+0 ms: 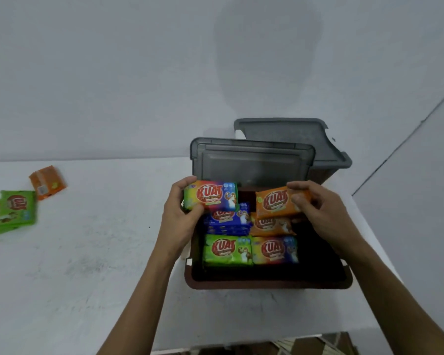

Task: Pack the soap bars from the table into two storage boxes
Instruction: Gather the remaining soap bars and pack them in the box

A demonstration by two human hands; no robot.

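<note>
Left hand (180, 213) grips a rainbow-wrapped soap bar (212, 196); right hand (321, 211) pinches an orange bar (277, 202), both over the brown box (267, 284), which looks roughly half full.

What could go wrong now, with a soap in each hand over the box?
1. Each hand grips its bar by one end only: the left hand holds the rainbow soap bar, the right hand the orange soap bar. Either might slip and land crooked on the stacks in the brown box.
2. The grey lid stands up just behind the box and might tip forward.
3. The green soap bars far off to the left could be forgotten.
</note>
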